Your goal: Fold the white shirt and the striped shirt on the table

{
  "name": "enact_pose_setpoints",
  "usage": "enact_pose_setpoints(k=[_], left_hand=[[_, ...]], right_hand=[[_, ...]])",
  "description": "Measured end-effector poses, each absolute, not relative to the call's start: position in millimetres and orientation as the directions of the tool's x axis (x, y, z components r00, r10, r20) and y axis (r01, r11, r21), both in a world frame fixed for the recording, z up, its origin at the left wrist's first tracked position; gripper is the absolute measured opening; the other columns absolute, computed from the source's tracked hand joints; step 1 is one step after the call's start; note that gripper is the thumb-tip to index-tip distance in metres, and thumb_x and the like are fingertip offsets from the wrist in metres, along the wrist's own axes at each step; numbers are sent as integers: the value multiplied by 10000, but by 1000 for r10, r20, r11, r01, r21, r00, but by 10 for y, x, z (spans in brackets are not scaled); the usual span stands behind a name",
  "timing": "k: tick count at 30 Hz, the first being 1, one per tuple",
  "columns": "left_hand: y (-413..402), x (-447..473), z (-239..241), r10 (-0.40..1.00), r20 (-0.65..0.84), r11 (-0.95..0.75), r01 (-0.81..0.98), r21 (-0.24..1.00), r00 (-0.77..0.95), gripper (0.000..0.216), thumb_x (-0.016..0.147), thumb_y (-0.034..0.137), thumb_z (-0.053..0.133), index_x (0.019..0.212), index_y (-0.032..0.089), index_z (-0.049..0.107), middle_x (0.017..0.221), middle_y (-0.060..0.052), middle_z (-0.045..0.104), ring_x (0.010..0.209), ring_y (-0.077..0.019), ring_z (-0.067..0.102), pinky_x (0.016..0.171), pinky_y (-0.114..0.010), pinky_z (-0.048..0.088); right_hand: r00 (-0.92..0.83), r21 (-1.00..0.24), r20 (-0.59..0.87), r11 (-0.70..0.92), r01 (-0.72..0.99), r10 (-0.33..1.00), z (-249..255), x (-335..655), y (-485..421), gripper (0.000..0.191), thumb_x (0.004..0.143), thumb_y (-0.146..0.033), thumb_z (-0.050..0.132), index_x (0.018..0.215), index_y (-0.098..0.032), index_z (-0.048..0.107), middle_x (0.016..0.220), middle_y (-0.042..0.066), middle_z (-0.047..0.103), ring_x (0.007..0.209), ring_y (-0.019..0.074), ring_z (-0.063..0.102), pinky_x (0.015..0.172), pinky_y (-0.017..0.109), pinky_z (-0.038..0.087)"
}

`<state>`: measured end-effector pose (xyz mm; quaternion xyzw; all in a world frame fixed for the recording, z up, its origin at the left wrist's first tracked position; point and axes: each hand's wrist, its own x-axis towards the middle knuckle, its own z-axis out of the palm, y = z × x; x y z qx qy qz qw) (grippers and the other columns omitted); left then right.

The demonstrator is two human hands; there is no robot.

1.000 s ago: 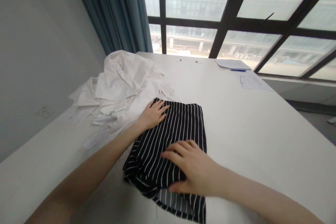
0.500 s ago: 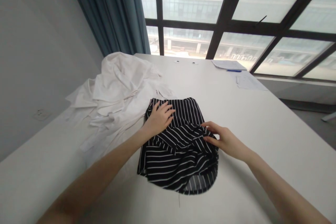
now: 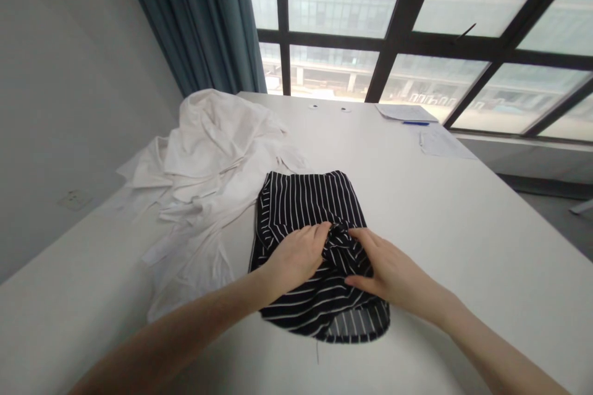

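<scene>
A black shirt with thin white stripes (image 3: 308, 197) lies folded on the white table, its middle bunched up and its curved hem towards me. My left hand (image 3: 299, 256) is closed on the bunched cloth at the centre, thumb and fingers pinching it. From the right, my right hand (image 3: 382, 262) grips the same bunch loosely: the fingertips press on its far side and the thumb rests on the nearer cloth. Parts of the shirt are hidden under both hands. A loose thread hangs from the hem.
A heap of crumpled white cloth (image 3: 217, 142) lies to the left of the shirt. Papers (image 3: 405, 113) and a blue pen (image 3: 416, 123) are at the far right of the table (image 3: 440, 228). Beyond stand a blue curtain (image 3: 208, 24) and dark-framed windows.
My left hand has come off the shirt's upper left part, moved nearer and right, and taken hold of the middle. My right hand has shifted slightly nearer; the cloth between them is more bunched.
</scene>
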<state>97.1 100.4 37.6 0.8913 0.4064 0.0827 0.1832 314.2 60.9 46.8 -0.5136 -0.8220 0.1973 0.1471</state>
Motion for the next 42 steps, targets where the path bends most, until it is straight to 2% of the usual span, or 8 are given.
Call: enact_pose_setpoints(k=[5,11,21,29,32,36,39,42], left_hand=[[970,821,575,752,-41,-591,700,401,658,532,803,34,455,1320,160,485,1235,-117,634,1098,-274,628,944,-427,506],[759,548,511,700,-26,-643,645,413,714,396,829,43,510,1191,168,609,1066,-106,712,932,-262,693,838,-399,557],[435,15,-11,451,349,-890,387,241,821,334,1018,173,355,1245,181,601,1218,-39,684,1195,-190,601,1044,-364,476],[472,-160,-48,499,310,-837,358,413,809,357,1018,186,373,1327,247,541,1206,-22,692,1205,-163,592,1072,-352,446],[526,-126,33,581,337,-787,406,464,741,316,1011,250,429,1300,232,557,1055,-19,744,969,-137,704,987,-305,506],[680,24,213,671,366,-731,494,471,644,281,1006,254,435,1216,214,619,761,14,718,700,-119,676,856,-301,549],[808,193,307,667,380,-741,518,427,641,257,998,243,439,1132,200,654,914,-35,718,875,-158,673,851,-321,541],[844,342,276,614,325,-783,503,367,719,259,986,255,467,1188,204,623,1172,-75,673,1164,-210,590,989,-396,478]], right_hand=[[-471,-245,129,488,838,873,333,3151,475,735,710,10,453,1399,-226,352,1252,138,598,1084,299,621,832,478,566],[-591,-294,204,625,723,780,423,3254,351,487,883,-63,417,1302,-298,495,1200,77,656,1066,256,627,884,462,542],[-750,-299,353,827,476,559,38,3510,23,240,988,-245,462,1140,-212,645,1233,58,678,1304,196,492,1087,392,409],[-781,-388,202,781,490,590,61,3583,-93,312,942,-178,501,1187,-288,659,1290,15,645,1371,210,407,1149,439,325],[-774,-503,160,725,470,613,210,3578,-108,293,905,-189,525,1127,-281,691,1320,46,622,1361,260,420,1129,507,336],[-589,-727,305,582,363,749,292,3562,34,257,955,-224,461,1005,-284,705,1146,45,709,1191,236,576,998,448,485],[-346,-736,367,497,460,863,242,3498,242,255,966,-213,454,987,-291,695,1130,35,703,1146,214,593,946,411,517],[-365,-627,316,481,613,876,163,3371,390,243,956,-284,503,1136,-289,667,1322,45,610,1289,238,487,1054,476,434]])
